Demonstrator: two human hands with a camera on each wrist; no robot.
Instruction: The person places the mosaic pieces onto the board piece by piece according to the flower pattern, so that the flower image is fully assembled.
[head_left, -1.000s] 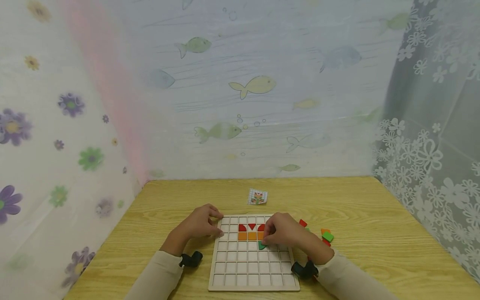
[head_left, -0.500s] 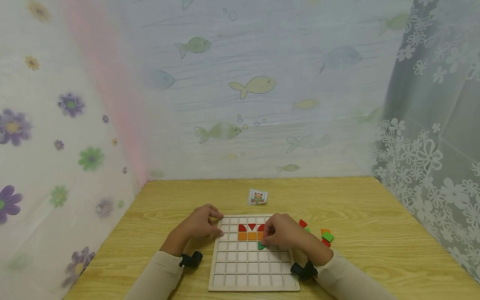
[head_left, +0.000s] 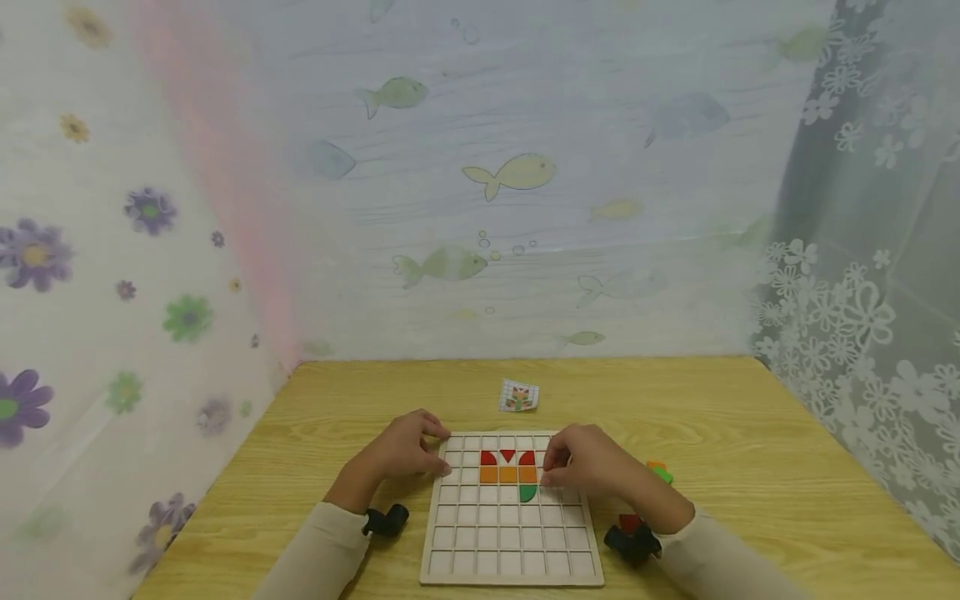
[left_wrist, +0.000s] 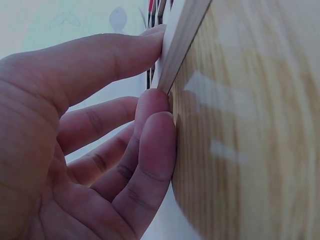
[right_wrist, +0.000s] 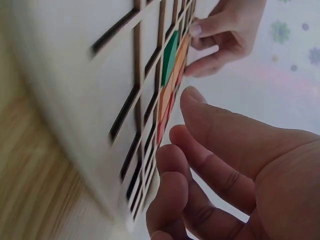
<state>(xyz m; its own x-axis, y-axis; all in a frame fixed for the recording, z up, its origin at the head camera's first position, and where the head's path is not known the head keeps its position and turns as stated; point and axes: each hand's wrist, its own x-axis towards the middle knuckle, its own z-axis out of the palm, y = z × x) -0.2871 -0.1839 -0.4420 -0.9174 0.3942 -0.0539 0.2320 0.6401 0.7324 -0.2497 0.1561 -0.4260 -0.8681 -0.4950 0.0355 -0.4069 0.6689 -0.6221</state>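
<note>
A wooden grid board (head_left: 510, 537) lies on the table in front of me. My left hand (head_left: 401, 448) holds its left edge; in the left wrist view the thumb (left_wrist: 125, 52) is on the top face and the fingertips touch the side. A green quarter-round piece (head_left: 528, 492) sits in a cell below the right end of a row of orange squares (head_left: 507, 474). Above that row are a red triangle (head_left: 507, 455) and two red curved pieces (head_left: 527, 458). My right hand (head_left: 588, 462) hovers just right of the green piece, fingers loosely curled around nothing.
A small printed card (head_left: 519, 396) with a gridded coloured pattern lies behind the board. Loose orange and green pieces (head_left: 660, 472) are to the right, partly behind my right arm. A red piece (head_left: 629, 523) shows by the right wrist strap. Patterned curtains surround the table.
My right hand has let go of the green piece and moved slightly right, leaving it in its cell. The left hand keeps its place on the board's edge. The head view has shifted slightly.
</note>
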